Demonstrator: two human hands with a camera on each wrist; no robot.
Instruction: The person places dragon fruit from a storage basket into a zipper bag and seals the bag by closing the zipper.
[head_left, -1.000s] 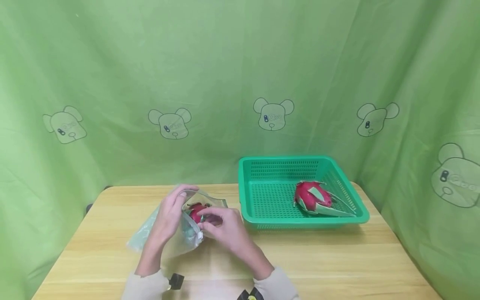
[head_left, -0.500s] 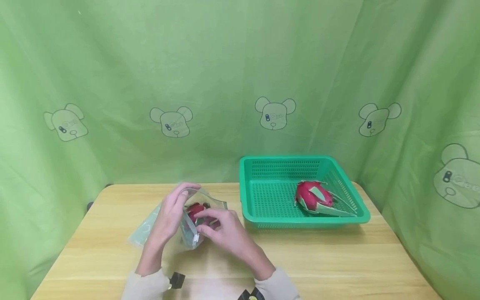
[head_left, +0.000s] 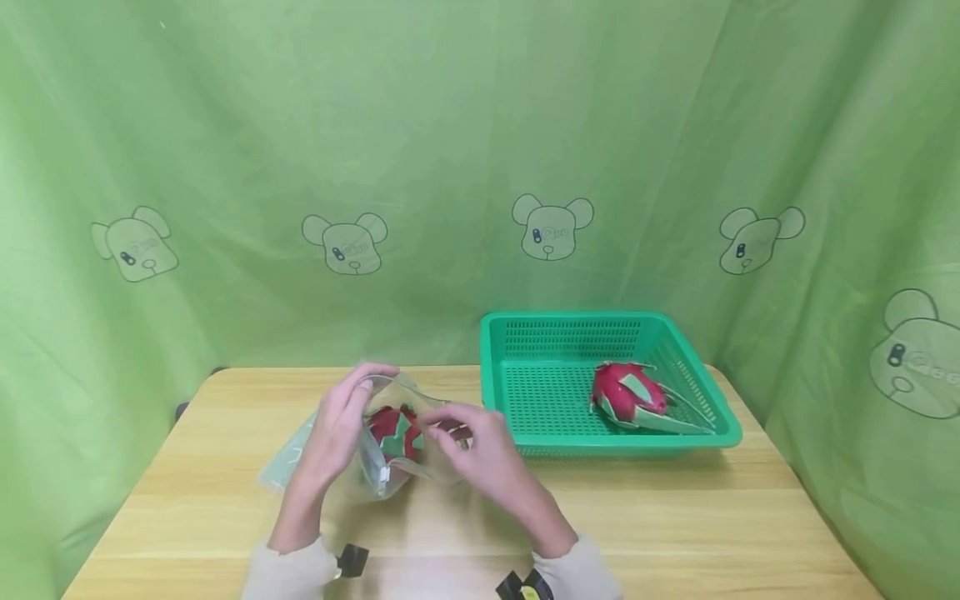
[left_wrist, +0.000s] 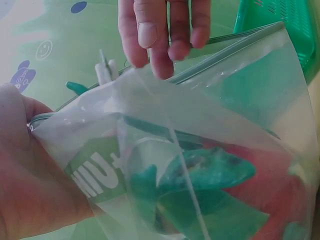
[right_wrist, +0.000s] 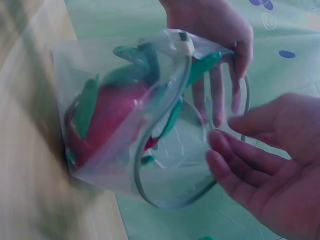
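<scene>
A clear zip bag (head_left: 392,485) stands mouth open on the left half of the table, with a red dragon fruit (head_left: 386,427) with green scales inside it. My left hand (head_left: 339,425) holds the bag's far-left rim, the thumb on one side and the fingers along the other, as the right wrist view shows. Beside the opening, my right hand (right_wrist: 280,155) has its fingers loosely bent and spread from the thumb, fingertips right at the rim and nothing between them. A white slider (right_wrist: 187,46) sits on the zip near my left hand.
A green plastic basket (head_left: 491,375) stands at the back right of the wooden table (head_left: 660,517), with a second dragon fruit (head_left: 626,392) lying in it. Behind the table hangs a green curtain (head_left: 450,125) printed with bear heads.
My right hand has drawn back to the right, off the dragon fruit and out of the bag's mouth. The fruit now shows more fully inside. My left hand keeps its hold.
</scene>
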